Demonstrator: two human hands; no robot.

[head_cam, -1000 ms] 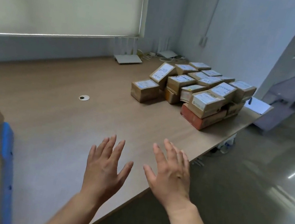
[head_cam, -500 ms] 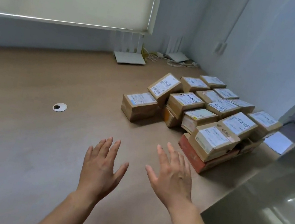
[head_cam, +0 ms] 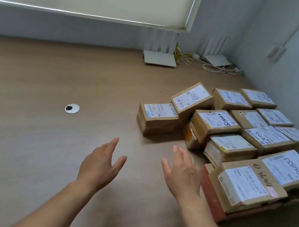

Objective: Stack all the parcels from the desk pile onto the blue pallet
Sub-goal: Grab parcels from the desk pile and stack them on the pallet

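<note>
Both hands now reach nearer the parcel pile [head_cam: 235,140] than a moment ago. Left hand [head_cam: 101,162] and right hand [head_cam: 182,172] hover spread and empty above the bench [head_cam: 29,142], just short of the pile. Beyond the pile, a white router [head_cam: 159,58] stands by the wall.

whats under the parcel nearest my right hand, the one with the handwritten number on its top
A flat red box lies under that parcel, its near side and corner showing. The parcel hides the rest of its top.
</note>
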